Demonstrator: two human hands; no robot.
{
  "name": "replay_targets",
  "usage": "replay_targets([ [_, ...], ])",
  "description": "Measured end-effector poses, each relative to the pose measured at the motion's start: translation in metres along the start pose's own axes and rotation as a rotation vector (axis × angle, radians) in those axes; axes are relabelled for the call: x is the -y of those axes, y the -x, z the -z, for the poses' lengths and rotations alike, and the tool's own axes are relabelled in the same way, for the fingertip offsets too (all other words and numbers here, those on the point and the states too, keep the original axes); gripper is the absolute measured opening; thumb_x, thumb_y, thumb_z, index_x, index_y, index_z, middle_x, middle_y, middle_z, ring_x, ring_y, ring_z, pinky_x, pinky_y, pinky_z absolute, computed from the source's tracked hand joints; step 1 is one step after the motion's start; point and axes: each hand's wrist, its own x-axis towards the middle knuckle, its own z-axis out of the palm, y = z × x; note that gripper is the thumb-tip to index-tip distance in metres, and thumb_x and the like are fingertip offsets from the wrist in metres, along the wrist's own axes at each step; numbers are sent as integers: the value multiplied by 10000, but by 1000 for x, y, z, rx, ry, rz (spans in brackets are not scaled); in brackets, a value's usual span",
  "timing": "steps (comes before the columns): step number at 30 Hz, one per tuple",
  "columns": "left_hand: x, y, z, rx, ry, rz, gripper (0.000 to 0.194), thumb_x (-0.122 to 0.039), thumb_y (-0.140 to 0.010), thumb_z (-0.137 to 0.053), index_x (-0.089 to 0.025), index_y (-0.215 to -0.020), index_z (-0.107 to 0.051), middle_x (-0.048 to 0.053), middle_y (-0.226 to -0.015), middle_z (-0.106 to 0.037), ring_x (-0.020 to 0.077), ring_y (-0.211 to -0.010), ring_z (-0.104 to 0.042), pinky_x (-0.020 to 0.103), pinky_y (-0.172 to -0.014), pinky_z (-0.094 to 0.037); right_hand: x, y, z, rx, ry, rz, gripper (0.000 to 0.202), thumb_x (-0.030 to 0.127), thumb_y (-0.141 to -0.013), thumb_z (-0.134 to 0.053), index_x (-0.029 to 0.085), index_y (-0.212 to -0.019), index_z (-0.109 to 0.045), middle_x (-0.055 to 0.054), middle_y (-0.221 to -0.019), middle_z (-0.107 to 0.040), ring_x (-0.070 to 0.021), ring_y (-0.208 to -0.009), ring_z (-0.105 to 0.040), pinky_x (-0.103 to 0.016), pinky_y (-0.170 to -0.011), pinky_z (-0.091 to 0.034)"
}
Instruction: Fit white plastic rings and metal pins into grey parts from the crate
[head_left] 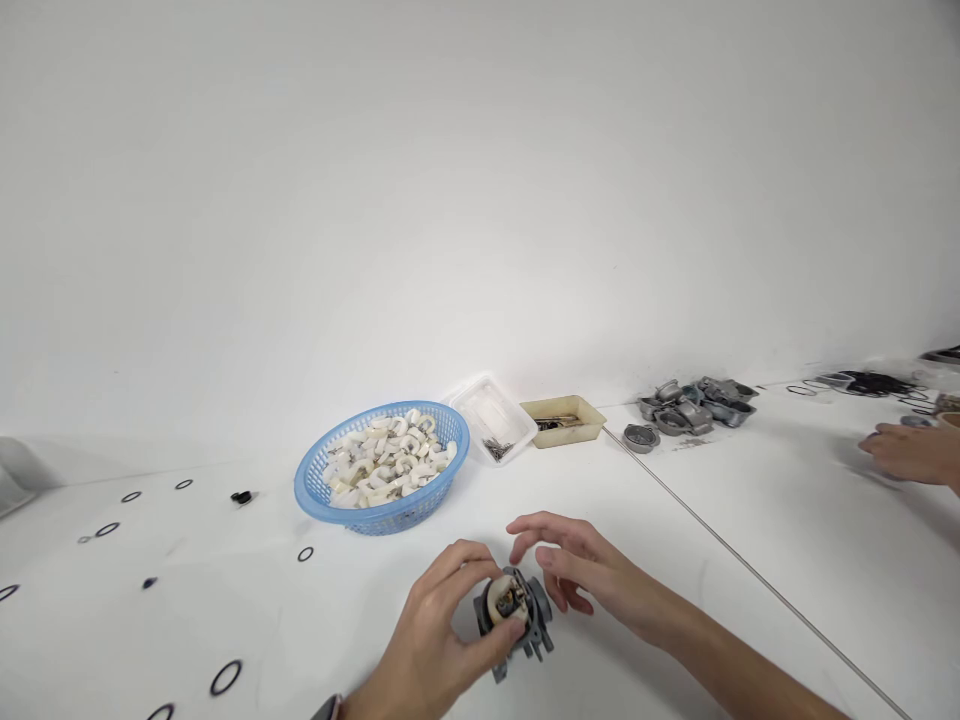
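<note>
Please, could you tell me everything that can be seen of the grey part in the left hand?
The grey part looks like cast metal: a compact body, a rounded collar on the side toward the right hand, and small prongs along its near edge. A cream-white curved piece sits on its upper face, around small darker details. The left hand holds it, thumb on the near side. The right hand is close beside it; whether it touches is unclear, as is whether the part rests on the table.
</note>
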Motion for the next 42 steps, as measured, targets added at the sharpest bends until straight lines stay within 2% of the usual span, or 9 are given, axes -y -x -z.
replay_targets([
  [6,-1,-1,1,-13,-1,5,188,-224,-879,-741,-243,-1058,-685,42,-1066,-682,210,-956,-679,303,-869,-564,1,1,0,12,13,-14,438,576,-946,-644,296,-1282,-650,-54,-1163,-662,-91,-611,-530,-238,-484,-299],
  [11,-4,-1,2,18,7,37,191,-232,-882,-743,-245,-1061,-680,46,-1079,-674,217,-975,-669,313,-880,-559,3,2,2,25,14,-26,430,573,-958,-640,337,-1318,-631,-54,-1242,-635,-97,-647,-542,-238,-503,-325],
  [15,-2,0,3,43,11,36,207,-216,-886,-728,-244,-1081,-669,42,-1089,-660,210,-985,-659,310,-883,-550,4,3,3,23,26,-20,446,583,-959,-637,318,-1317,-630,-66,-1228,-638,-102,-647,-536,-243,-505,-325],
  [18,-1,1,2,49,11,48,195,-225,-889,-733,-243,-1070,-663,42,-1092,-655,209,-984,-651,317,-890,-543,3,2,3,5,43,-12,447,586,-962,-627,299,-1304,-639,-60,-1146,-668,-97,-612,-519,-246,-484,-288],
  [21,0,1,2,54,11,44,206,-216,-879,-743,-241,-1066,-661,41,-1092,-648,210,-986,-643,322,-891,-537,3,3,3,1,61,-18,427,579,-964,-626,311,-1295,-647,-62,-1217,-657,-100,-635,-544,-247,-490,-297],
  [35,1,2,1,57,15,45,228,-202,-864,-751,-247,-1067,-657,42,-1105,-641,214,-995,-645,320,-887,-542,2,2,6,51,66,9,408,556,-985,-624,299,-1300,-636,-54,-1173,-636,-93,-668,-540,-233,-518,-350],
  [39,1,2,1,49,20,50,253,-177,-849,-754,-246,-1074,-660,41,-1110,-637,212,-994,-645,324,-890,-540,0,1,6,57,55,10,346,473,-1001,-616,329,-1315,-625,-51,-1271,-603,-93,-697,-540,-244,-556,-381],
  [42,0,2,1,45,40,54,260,-166,-837,-759,-247,-1066,-666,37,-1095,-637,208,-983,-645,320,-877,-541,-6,1,7,95,77,35,419,293,-910,-717,336,-1316,-625,-25,-1205,-614,-91,-703,-496,-253,-609,-407],
])
